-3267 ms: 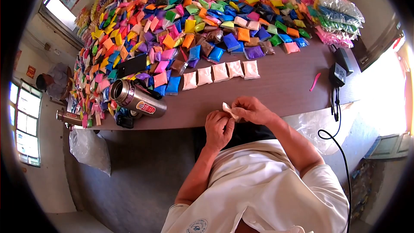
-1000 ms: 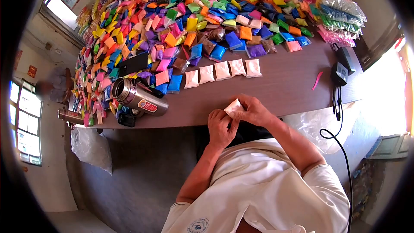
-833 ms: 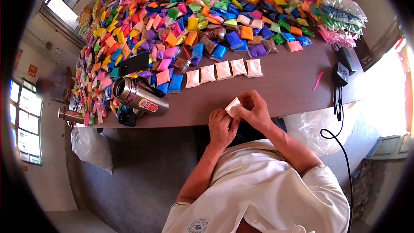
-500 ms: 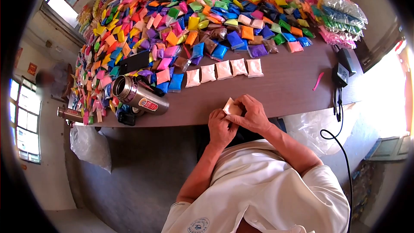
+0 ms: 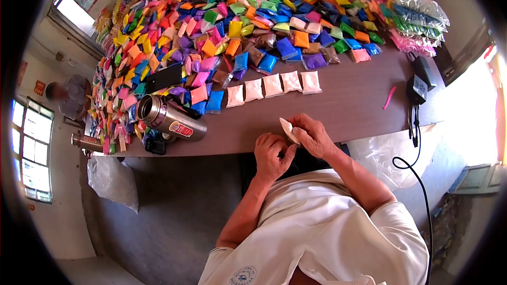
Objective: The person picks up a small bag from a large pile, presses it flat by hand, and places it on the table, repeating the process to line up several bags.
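Note:
Close to the table's front edge, my right hand (image 5: pixel 312 136) pinches a small pale packet (image 5: pixel 285 126) between thumb and fingers. The packet is tipped up, with its narrow side towards me. My left hand (image 5: pixel 271 154) is just left of it, fingers curled and thumb near the packet's lower end; whatever those fingers may hold is hidden. Beyond my hands, several pale pink packets (image 5: pixel 273 85) lie in a slightly curved row on the brown table (image 5: pixel 343 97).
A big heap of colourful packets (image 5: pixel 227 26) covers the table's back and left. A steel flask (image 5: pixel 177 121) and a dark phone (image 5: pixel 163 77) lie at its edge. To the right are a pink strip (image 5: pixel 389 98) and a black adapter (image 5: pixel 417 89) with cables. Another person (image 5: pixel 74 95) is far left.
My right hand has turned the packet from facing up to standing edge-on and drawn it slightly away from my left hand. The person at far left has come further into view.

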`<state>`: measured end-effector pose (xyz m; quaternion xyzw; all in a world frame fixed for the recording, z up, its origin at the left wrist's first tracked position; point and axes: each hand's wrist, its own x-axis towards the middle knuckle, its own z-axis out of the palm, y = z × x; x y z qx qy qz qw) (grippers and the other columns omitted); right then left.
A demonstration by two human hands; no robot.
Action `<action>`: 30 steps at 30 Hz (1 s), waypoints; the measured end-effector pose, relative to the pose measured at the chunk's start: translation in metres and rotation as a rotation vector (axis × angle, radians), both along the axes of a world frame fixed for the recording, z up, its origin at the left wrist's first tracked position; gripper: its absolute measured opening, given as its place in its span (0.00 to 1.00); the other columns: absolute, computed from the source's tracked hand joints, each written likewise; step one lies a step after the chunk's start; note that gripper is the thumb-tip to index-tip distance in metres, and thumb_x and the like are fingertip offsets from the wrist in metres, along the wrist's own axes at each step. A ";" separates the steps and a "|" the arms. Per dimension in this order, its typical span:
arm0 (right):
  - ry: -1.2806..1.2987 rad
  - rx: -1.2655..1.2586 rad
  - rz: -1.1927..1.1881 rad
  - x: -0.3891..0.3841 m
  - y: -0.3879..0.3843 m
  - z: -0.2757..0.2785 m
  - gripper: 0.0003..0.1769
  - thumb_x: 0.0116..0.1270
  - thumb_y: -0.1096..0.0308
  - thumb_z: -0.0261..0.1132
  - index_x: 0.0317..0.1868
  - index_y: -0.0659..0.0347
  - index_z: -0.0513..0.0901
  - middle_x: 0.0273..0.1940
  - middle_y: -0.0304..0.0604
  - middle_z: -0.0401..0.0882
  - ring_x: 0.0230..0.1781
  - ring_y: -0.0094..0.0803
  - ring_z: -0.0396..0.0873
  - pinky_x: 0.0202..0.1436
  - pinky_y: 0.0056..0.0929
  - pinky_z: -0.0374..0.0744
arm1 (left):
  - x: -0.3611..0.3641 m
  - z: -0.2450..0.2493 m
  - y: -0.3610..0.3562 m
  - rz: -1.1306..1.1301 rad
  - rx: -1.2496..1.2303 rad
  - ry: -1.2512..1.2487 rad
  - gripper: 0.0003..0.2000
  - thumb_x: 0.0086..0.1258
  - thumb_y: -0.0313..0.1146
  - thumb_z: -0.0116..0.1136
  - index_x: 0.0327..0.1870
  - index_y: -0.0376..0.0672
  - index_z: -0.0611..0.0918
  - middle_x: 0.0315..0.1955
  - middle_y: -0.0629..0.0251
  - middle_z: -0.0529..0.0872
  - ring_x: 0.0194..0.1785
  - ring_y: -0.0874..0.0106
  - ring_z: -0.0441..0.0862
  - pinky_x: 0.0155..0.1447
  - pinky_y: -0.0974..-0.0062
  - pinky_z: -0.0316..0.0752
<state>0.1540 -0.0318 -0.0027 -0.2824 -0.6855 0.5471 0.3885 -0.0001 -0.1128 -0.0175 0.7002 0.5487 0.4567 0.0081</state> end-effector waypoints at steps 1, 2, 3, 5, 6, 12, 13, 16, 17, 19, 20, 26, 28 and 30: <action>0.010 0.086 -0.008 -0.001 0.000 0.000 0.14 0.73 0.64 0.59 0.51 0.66 0.78 0.35 0.45 0.81 0.34 0.31 0.80 0.41 0.29 0.79 | 0.000 0.000 0.000 0.002 -0.001 0.005 0.16 0.67 0.41 0.65 0.21 0.41 0.78 0.29 0.62 0.83 0.37 0.60 0.79 0.48 0.62 0.72; 0.011 0.087 -0.008 -0.001 0.000 0.002 0.14 0.73 0.64 0.59 0.51 0.66 0.78 0.35 0.45 0.81 0.34 0.31 0.80 0.41 0.29 0.79 | 0.000 0.000 0.000 0.004 -0.002 0.011 0.16 0.67 0.41 0.65 0.23 0.41 0.79 0.30 0.62 0.83 0.37 0.59 0.79 0.48 0.61 0.72; -0.041 0.091 0.038 0.001 -0.001 0.007 0.14 0.72 0.64 0.61 0.51 0.66 0.78 0.35 0.48 0.81 0.34 0.37 0.81 0.41 0.32 0.79 | 0.000 -0.001 0.001 0.003 -0.002 0.012 0.16 0.67 0.41 0.65 0.23 0.41 0.79 0.30 0.62 0.83 0.37 0.59 0.79 0.48 0.61 0.72; -0.093 0.094 0.080 0.001 -0.003 0.014 0.15 0.70 0.65 0.63 0.51 0.66 0.79 0.35 0.51 0.81 0.34 0.42 0.81 0.41 0.34 0.79 | 0.001 -0.004 0.003 0.036 0.029 0.032 0.10 0.62 0.36 0.67 0.27 0.41 0.82 0.31 0.63 0.82 0.38 0.59 0.79 0.50 0.61 0.73; -0.111 0.218 0.072 -0.001 -0.003 0.016 0.15 0.69 0.65 0.65 0.50 0.65 0.79 0.35 0.52 0.81 0.34 0.45 0.81 0.41 0.35 0.80 | 0.001 -0.004 0.003 0.035 0.029 0.033 0.10 0.62 0.36 0.67 0.27 0.41 0.82 0.31 0.63 0.82 0.38 0.59 0.79 0.50 0.61 0.73; 0.006 -0.215 0.153 0.005 0.005 0.001 0.11 0.76 0.65 0.63 0.46 0.66 0.79 0.34 0.31 0.77 0.36 0.14 0.70 0.37 0.21 0.76 | 0.003 -0.001 0.001 0.050 -0.001 0.028 0.07 0.63 0.33 0.66 0.29 0.40 0.83 0.30 0.62 0.82 0.39 0.59 0.79 0.50 0.61 0.73; 0.007 -0.216 0.153 0.005 0.007 0.000 0.11 0.76 0.65 0.63 0.46 0.66 0.79 0.34 0.31 0.77 0.36 0.14 0.70 0.37 0.21 0.76 | 0.002 -0.003 0.001 0.048 0.008 0.032 0.09 0.66 0.35 0.65 0.29 0.39 0.83 0.31 0.62 0.82 0.39 0.59 0.80 0.49 0.60 0.73; 0.132 -0.286 0.197 0.003 0.008 0.001 0.12 0.77 0.63 0.62 0.47 0.65 0.80 0.35 0.29 0.78 0.37 0.13 0.71 0.38 0.19 0.75 | 0.001 -0.004 0.001 0.043 0.012 0.034 0.11 0.69 0.37 0.63 0.30 0.39 0.83 0.31 0.62 0.83 0.38 0.59 0.80 0.48 0.60 0.73; 0.187 -0.315 0.231 0.001 0.007 0.004 0.13 0.77 0.61 0.62 0.48 0.64 0.80 0.36 0.29 0.78 0.37 0.13 0.71 0.38 0.19 0.75 | 0.001 -0.004 0.001 0.042 0.007 0.033 0.12 0.69 0.38 0.63 0.29 0.39 0.83 0.31 0.62 0.83 0.38 0.59 0.80 0.48 0.60 0.72; 0.242 -0.344 0.265 -0.001 0.006 0.002 0.14 0.77 0.60 0.63 0.49 0.64 0.81 0.36 0.28 0.78 0.37 0.13 0.71 0.38 0.18 0.74 | 0.001 -0.004 0.003 0.043 0.018 0.026 0.13 0.70 0.39 0.62 0.29 0.39 0.83 0.31 0.62 0.83 0.38 0.59 0.80 0.48 0.60 0.72; 0.230 -0.304 0.261 -0.004 0.006 -0.003 0.14 0.77 0.60 0.62 0.49 0.64 0.81 0.37 0.29 0.78 0.37 0.14 0.72 0.39 0.19 0.75 | 0.002 -0.003 0.003 0.045 0.028 0.020 0.13 0.70 0.40 0.61 0.29 0.40 0.83 0.30 0.62 0.83 0.38 0.59 0.80 0.48 0.61 0.72; 0.139 -0.248 0.265 -0.003 0.006 -0.006 0.15 0.76 0.61 0.63 0.53 0.65 0.81 0.39 0.33 0.81 0.38 0.17 0.76 0.41 0.21 0.78 | 0.000 0.002 0.000 0.003 -0.017 0.028 0.13 0.71 0.41 0.61 0.30 0.40 0.83 0.30 0.63 0.83 0.38 0.58 0.80 0.49 0.60 0.72; 0.117 -0.248 0.276 -0.003 0.005 -0.005 0.16 0.76 0.62 0.63 0.54 0.66 0.81 0.39 0.34 0.81 0.38 0.18 0.76 0.41 0.21 0.79 | 0.001 0.001 0.000 0.014 -0.015 0.032 0.12 0.70 0.41 0.61 0.33 0.40 0.84 0.31 0.61 0.83 0.39 0.57 0.80 0.50 0.59 0.72; 0.164 -0.293 0.272 -0.005 0.004 -0.005 0.16 0.76 0.62 0.62 0.55 0.67 0.80 0.38 0.35 0.81 0.38 0.19 0.77 0.40 0.22 0.79 | 0.002 0.001 0.000 0.026 -0.013 0.037 0.12 0.69 0.41 0.62 0.35 0.40 0.85 0.32 0.59 0.83 0.40 0.57 0.79 0.51 0.59 0.73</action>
